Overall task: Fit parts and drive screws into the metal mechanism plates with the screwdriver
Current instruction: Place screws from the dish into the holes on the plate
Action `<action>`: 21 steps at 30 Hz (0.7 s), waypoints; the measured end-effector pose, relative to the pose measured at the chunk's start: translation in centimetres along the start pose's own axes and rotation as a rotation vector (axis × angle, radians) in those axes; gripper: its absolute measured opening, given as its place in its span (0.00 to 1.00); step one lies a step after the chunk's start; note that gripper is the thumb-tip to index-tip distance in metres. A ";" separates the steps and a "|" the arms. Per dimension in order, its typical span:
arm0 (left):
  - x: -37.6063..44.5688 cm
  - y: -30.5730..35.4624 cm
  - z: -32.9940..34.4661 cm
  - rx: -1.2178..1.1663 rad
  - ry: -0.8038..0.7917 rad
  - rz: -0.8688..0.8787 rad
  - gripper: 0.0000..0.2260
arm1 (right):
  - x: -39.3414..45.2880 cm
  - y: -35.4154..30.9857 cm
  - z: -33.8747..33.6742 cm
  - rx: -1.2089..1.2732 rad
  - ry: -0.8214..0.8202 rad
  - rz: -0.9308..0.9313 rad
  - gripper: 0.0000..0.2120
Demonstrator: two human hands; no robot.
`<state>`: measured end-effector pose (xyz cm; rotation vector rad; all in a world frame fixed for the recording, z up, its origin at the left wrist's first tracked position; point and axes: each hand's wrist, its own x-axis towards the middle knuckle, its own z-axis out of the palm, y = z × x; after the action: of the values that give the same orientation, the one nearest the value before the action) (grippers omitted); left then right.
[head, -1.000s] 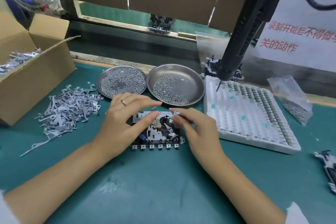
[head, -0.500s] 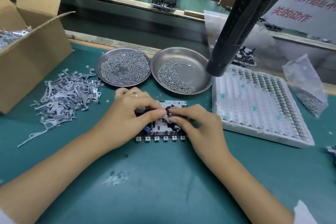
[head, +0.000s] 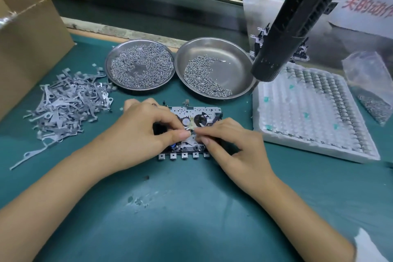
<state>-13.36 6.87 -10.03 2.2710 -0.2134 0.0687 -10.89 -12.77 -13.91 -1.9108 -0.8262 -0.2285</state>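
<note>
A metal mechanism plate with black wheels and a row of square tabs lies flat on the green mat in the middle. My left hand and my right hand both rest over its front half. Their thumbs and forefingers meet at one spot on the plate and pinch a small part there; the part itself is mostly hidden. The black electric screwdriver hangs above the right side, with no hand on it.
Two steel dishes, the left dish and the right dish, hold small screws behind the plate. A pile of grey metal levers lies at left beside a cardboard box. A white parts tray and plastic bag sit at right.
The view has moved closer and tipped down. Both hands have slid toward the plate's front half, fingertips drawn tighter together on the small part.
</note>
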 end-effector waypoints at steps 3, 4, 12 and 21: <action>0.0 0.2 -0.2 0.009 -0.003 -0.012 0.12 | 0.0 0.0 0.0 0.004 -0.017 0.000 0.08; 0.0 0.2 -0.2 0.006 0.002 -0.016 0.12 | 0.0 0.0 0.0 0.005 -0.018 0.000 0.08; -0.2 0.3 -0.6 -0.033 0.002 -0.028 0.16 | -0.1 -0.3 0.0 -0.024 -0.011 -0.013 0.08; -0.1 -0.2 -0.8 -0.038 -0.058 -0.070 0.09 | -0.1 -0.4 -0.2 -0.067 -0.038 -0.068 0.07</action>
<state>-13.45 7.61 -9.67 2.2425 -0.1648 -0.0379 -11.18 -12.91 -13.61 -1.9570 -0.9198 -0.2647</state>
